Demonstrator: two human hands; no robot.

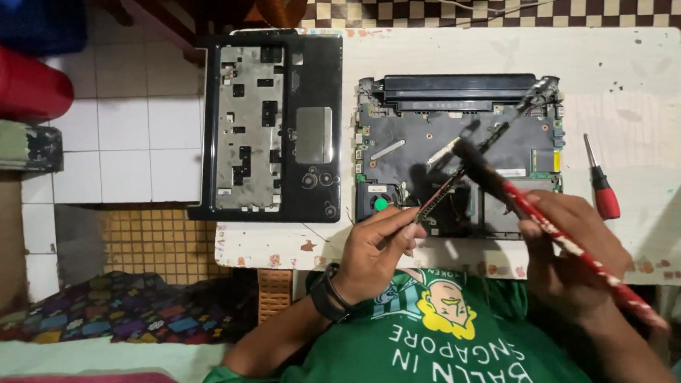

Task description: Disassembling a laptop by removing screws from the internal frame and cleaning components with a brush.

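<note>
The left hand pinches a thin memory strip, lifted at a slant just beyond its fingertips over the opened laptop base; the right hand is clenched around a red-handled brush, bristles just above the strip; a careless sweep could flex the strip or snag loose wires; a red screwdriver lies right of that hand; the palmrest cover sits well left.
</note>
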